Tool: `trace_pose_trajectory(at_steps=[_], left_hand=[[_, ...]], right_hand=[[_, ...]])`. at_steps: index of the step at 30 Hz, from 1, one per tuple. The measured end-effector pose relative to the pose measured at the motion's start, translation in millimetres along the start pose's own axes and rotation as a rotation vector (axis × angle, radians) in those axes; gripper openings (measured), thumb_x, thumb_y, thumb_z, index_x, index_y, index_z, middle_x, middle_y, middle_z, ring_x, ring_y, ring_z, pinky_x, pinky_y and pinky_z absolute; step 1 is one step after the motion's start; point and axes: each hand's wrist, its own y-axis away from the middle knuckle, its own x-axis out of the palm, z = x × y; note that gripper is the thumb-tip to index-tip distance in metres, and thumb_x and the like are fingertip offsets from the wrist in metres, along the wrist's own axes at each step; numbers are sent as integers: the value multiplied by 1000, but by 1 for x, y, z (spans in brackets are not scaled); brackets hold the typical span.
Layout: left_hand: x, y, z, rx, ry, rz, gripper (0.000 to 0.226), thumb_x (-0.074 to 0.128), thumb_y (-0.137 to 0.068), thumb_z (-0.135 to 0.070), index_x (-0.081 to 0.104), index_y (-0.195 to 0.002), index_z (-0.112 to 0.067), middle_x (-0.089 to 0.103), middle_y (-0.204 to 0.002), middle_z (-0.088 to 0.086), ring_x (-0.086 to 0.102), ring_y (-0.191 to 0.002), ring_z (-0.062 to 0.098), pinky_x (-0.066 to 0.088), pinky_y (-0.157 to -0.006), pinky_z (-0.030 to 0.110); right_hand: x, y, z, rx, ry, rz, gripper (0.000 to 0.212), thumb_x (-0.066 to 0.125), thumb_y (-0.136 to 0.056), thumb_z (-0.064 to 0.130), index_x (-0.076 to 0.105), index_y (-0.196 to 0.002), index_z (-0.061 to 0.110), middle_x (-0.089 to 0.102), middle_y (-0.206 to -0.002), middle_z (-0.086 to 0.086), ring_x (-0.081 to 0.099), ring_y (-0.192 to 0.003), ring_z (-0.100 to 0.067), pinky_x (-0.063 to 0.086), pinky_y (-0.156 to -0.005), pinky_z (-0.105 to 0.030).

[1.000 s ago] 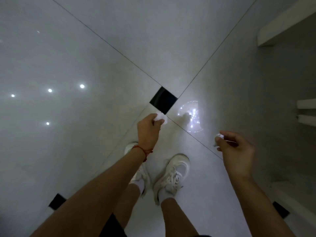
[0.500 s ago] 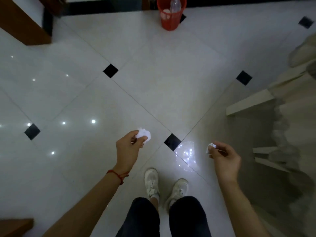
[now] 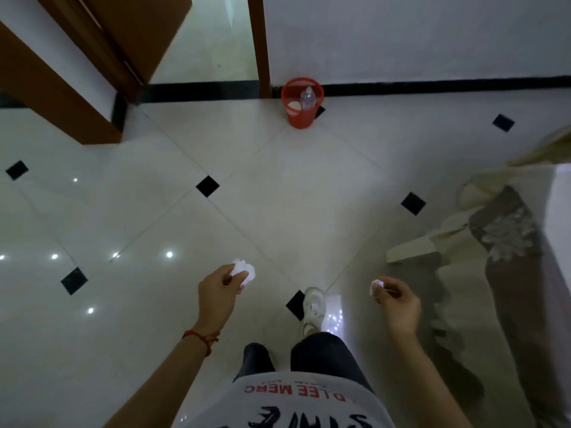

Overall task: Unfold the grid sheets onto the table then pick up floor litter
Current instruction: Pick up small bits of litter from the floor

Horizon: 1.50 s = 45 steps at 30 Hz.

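My left hand is held out over the white tiled floor, fingers shut on a crumpled white paper ball that sticks out past the fingertips. A red string circles that wrist. My right hand pinches a smaller white paper scrap between thumb and fingers. Both hands hover at about waist height, apart from each other. No grid sheets show in this view.
A red mesh waste basket with a plastic bottle inside stands against the far wall beside a brown door frame. A table draped with a translucent cloth fills the right side. One white shoe steps forward between my hands.
The view has risen from looking straight down at the floor to standing height. The basket and doorway have come into view and grown nearer. Both hands still hold their paper.
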Motion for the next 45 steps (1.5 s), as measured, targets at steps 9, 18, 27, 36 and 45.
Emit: trace_pose_trajectory(at_steps=[9, 18, 27, 36, 45], left_hand=[[11, -90, -59, -83, -94, -53, 10, 60, -85, -11, 65, -77, -9, 63, -64, 9, 57, -60, 19, 42, -55, 5], [1, -259, -111, -155, -39, -93, 18, 60, -86, -12, 63, -68, -11, 64, -63, 12, 58, -58, 23, 41, -53, 1], [25, -470, -261, -29, 36, 4, 7, 60, -86, -12, 67, -86, -12, 64, -72, 9, 61, -68, 27, 50, -72, 35], [110, -624, -349, 61, -68, 63, 15, 62, -84, -13, 69, -91, -1, 68, -81, 12, 64, -71, 29, 51, -67, 27], [159, -711, -351, -127, -125, 133, 16, 62, -84, -11, 67, -96, -2, 64, -74, 3, 59, -55, -7, 43, -54, 0]], right_hand=[[17, -128, 113, -83, 91, 53, 6, 61, -83, 4, 66, -86, 1, 61, -62, -4, 59, -56, -9, 47, -64, -23], [133, -255, 238, -141, -16, 48, 7, 60, -83, -1, 63, -87, 5, 58, -58, -1, 56, -43, 6, 44, -47, -6], [198, -341, 326, -60, -5, 2, 9, 62, -84, 4, 63, -83, 12, 62, -59, 2, 61, -62, -20, 53, -58, -22], [229, -468, 378, 71, 76, 16, 12, 62, -85, 8, 65, -95, 2, 64, -67, -3, 62, -70, -28, 49, -70, -30], [319, -605, 460, 73, 156, 115, 8, 61, -83, 8, 65, -89, 11, 61, -63, 8, 62, -71, -21, 52, -78, -34]])
